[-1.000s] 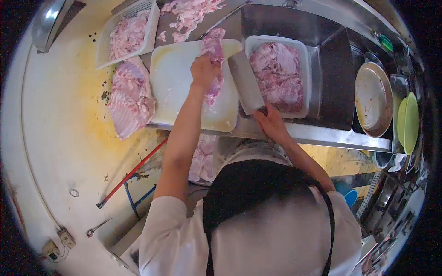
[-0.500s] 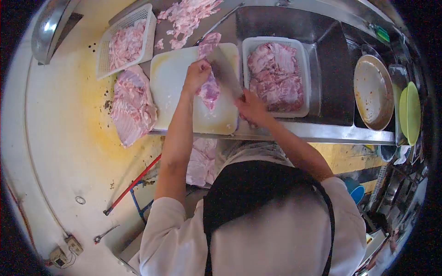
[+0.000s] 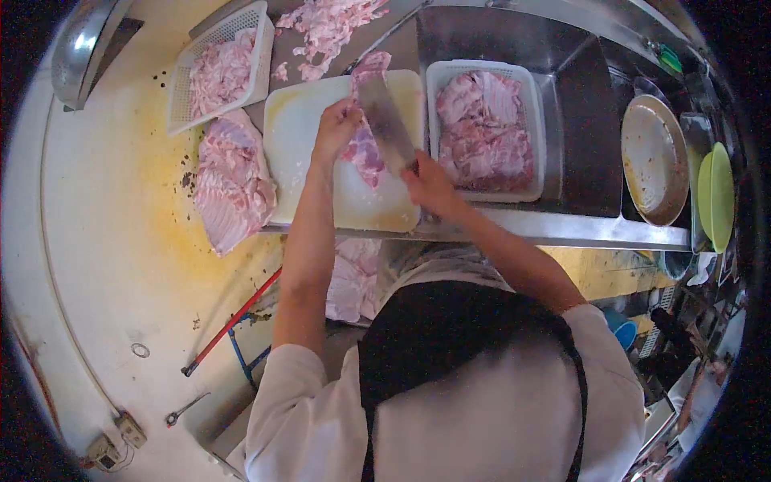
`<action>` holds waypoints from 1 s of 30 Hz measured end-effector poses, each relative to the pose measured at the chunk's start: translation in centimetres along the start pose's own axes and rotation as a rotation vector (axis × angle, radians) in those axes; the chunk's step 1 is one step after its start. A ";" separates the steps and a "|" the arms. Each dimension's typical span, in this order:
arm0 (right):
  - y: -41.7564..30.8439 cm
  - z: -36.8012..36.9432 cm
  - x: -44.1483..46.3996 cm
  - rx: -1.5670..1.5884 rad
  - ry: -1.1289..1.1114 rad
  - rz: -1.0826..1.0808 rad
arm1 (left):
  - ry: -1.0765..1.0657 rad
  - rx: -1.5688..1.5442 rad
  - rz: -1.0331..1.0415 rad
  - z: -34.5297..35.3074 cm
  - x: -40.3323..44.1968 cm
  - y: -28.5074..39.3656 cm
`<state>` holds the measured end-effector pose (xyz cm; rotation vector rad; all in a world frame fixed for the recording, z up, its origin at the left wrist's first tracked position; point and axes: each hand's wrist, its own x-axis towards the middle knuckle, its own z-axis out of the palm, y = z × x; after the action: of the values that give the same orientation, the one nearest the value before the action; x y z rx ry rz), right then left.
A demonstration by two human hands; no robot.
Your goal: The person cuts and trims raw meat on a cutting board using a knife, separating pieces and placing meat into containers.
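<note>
A long strip of raw meat [image 3: 365,153] lies on the white cutting board [image 3: 297,177]. My left hand [image 3: 337,128] is closed on the strip's left edge near its middle. My right hand [image 3: 430,185] grips the handle of a cleaver [image 3: 385,124]. The broad blade slants up and left, against the strip's right side, and covers part of it. Whether the edge is in the meat, I cannot tell.
A white basket of meat slabs [image 3: 525,76] stands right of the board, in the sink. A large raw slab [image 3: 233,185] lies to the left, below a basket of trimmings [image 3: 261,56]. Loose trimmings [image 3: 329,32] are piled behind the board. A round pan [image 3: 654,161] is far right.
The cleaver has moved left and up, its blade now against the strip. My left hand has shifted slightly left and keeps its hold on the meat.
</note>
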<state>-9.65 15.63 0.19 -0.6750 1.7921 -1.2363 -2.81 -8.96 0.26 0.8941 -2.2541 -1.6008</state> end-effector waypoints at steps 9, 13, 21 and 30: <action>-1.2 -1.4 -1.1 0.013 -0.064 0.079 | 0.059 -0.158 -0.053 -1.2 -1.1 1.9; -0.9 1.6 0.4 0.052 0.017 -0.016 | 0.067 -0.235 -0.028 -0.4 -1.9 2.9; -1.9 0.9 -5.5 0.193 -0.083 0.138 | 0.085 -0.276 -0.070 -3.4 -2.0 2.2; 0.1 5.9 -5.6 0.046 -0.039 0.018 | 0.082 -0.463 0.043 -4.6 -1.8 2.0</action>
<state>-1.69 17.28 0.95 -0.6517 1.7290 -1.2401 0.25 -10.98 4.09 0.7597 -1.7223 -1.9116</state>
